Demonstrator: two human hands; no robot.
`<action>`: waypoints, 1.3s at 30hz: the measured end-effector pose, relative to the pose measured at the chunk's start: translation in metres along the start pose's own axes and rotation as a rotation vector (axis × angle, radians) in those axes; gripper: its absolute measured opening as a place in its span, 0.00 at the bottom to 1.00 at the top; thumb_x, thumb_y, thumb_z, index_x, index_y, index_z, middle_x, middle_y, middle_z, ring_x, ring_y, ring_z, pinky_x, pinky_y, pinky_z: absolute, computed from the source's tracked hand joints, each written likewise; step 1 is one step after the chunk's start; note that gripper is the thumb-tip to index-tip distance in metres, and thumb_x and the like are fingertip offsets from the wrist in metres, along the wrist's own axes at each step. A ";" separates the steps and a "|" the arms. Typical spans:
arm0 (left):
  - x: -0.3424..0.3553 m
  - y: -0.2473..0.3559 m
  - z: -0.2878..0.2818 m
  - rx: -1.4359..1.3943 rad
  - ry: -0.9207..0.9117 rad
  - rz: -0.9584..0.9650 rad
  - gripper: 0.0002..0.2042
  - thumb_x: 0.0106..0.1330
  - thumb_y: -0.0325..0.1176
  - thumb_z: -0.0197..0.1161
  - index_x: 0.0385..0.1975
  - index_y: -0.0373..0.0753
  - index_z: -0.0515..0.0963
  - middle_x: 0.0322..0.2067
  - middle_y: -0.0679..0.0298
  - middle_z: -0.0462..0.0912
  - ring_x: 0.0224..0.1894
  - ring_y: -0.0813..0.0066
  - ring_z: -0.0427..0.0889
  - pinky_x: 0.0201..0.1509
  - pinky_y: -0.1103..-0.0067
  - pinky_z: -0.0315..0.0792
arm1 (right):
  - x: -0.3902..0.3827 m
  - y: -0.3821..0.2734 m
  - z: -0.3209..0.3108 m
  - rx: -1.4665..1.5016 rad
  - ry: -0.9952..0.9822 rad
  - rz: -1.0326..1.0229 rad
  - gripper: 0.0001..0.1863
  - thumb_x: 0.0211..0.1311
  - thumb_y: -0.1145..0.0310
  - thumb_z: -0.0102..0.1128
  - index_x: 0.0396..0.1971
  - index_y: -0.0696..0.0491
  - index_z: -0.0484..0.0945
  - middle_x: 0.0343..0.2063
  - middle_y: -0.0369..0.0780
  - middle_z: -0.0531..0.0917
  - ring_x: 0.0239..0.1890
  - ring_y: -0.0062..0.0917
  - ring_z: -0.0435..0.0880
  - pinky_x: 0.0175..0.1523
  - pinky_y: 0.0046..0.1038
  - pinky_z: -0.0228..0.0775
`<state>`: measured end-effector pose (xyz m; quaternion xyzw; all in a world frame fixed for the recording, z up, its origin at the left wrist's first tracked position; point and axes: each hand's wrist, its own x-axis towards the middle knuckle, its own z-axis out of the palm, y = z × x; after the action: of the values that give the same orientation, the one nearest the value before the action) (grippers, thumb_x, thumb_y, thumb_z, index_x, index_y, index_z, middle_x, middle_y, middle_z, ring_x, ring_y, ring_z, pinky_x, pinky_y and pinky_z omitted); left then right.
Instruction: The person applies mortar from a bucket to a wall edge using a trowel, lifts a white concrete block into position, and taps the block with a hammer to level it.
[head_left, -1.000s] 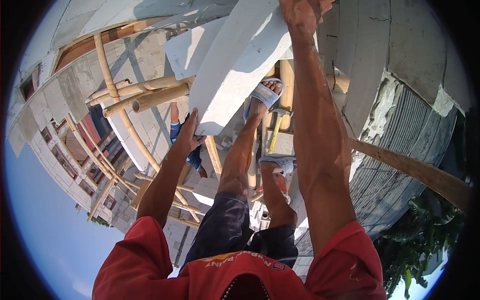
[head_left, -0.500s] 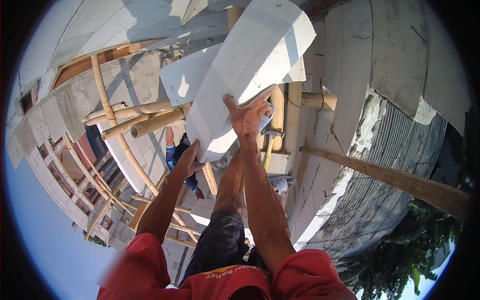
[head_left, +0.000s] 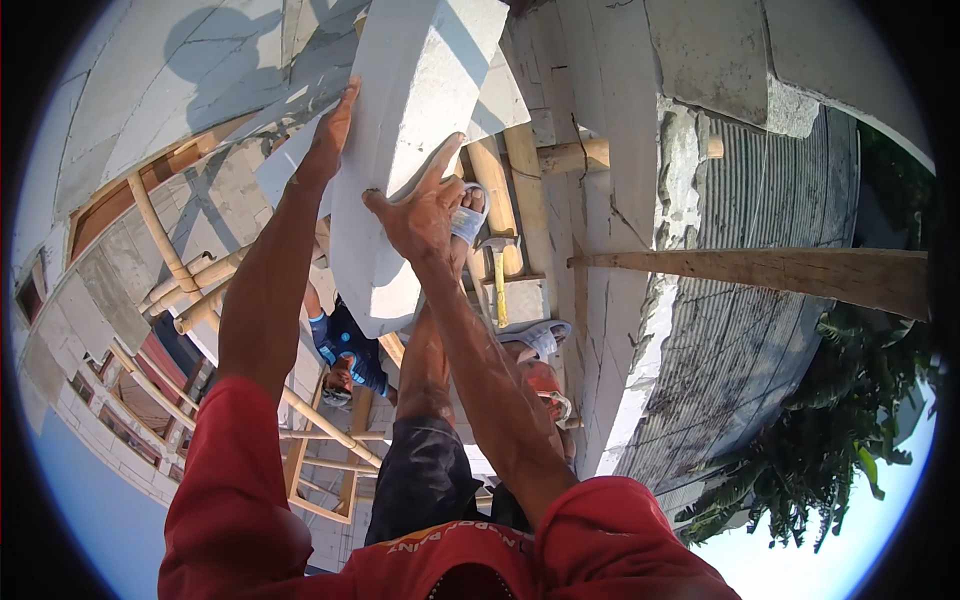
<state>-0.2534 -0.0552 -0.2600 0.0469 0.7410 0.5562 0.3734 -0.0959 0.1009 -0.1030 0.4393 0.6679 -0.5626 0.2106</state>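
Observation:
A long, pale grey concrete block [head_left: 400,130] stands in front of me, its far end cut off by the top of the view. My left hand [head_left: 335,130] presses along its left side, fingers stretched toward the far end. Lower on its right edge, my right hand [head_left: 422,208] grips it, thumb and fingers spread over two faces. Another pale slab [head_left: 500,100] shows partly behind the block. Just right of my right hand is my sandalled foot [head_left: 468,210]. A hammer [head_left: 499,285] with a yellow handle hangs or lies beyond it.
Bamboo scaffold poles [head_left: 205,275] cross at the left and below. A person in a dark blue shirt [head_left: 345,345] is lower down. A wooden beam [head_left: 760,270] juts out at the right, by a corrugated surface [head_left: 770,200]. Block walls [head_left: 700,50] rise around.
My left hand has moved from the block's near lower corner up along its left side. The block and my right hand have shifted left in view, and the person below shows more.

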 end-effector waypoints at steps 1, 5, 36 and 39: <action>0.002 0.006 0.001 -0.009 -0.022 0.011 0.31 0.80 0.52 0.34 0.73 0.34 0.57 0.74 0.56 0.55 0.77 0.69 0.51 0.78 0.73 0.44 | -0.002 -0.002 -0.006 0.004 0.011 -0.002 0.74 0.45 0.58 0.77 0.74 0.50 0.19 0.53 0.61 0.61 0.56 0.61 0.66 0.67 0.50 0.58; -0.031 0.093 0.046 -0.221 0.182 -0.331 0.33 0.77 0.54 0.43 0.74 0.37 0.57 0.73 0.62 0.58 0.74 0.68 0.57 0.76 0.72 0.47 | -0.035 -0.013 -0.050 -0.090 -0.017 -0.029 0.72 0.46 0.58 0.75 0.75 0.51 0.21 0.50 0.60 0.63 0.53 0.58 0.68 0.65 0.49 0.59; -0.539 0.290 0.308 -0.697 0.109 -0.541 0.33 0.75 0.55 0.49 0.73 0.46 0.51 0.66 0.60 0.63 0.68 0.66 0.65 0.72 0.59 0.60 | -0.491 0.081 -0.384 -0.390 0.024 -0.305 0.67 0.38 0.48 0.82 0.69 0.68 0.45 0.50 0.56 0.64 0.53 0.49 0.67 0.62 0.51 0.60; -0.546 0.331 0.357 -0.563 -0.104 -0.529 0.19 0.76 0.50 0.50 0.54 0.41 0.62 0.46 0.65 0.67 0.53 0.75 0.70 0.63 0.71 0.65 | -0.543 0.122 -0.416 -0.487 0.024 -0.092 0.67 0.35 0.52 0.83 0.68 0.64 0.44 0.56 0.54 0.63 0.60 0.49 0.65 0.64 0.48 0.63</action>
<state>0.2398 0.0864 0.2612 -0.2219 0.5260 0.6192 0.5391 0.3786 0.2985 0.3650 0.3515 0.8056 -0.3887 0.2765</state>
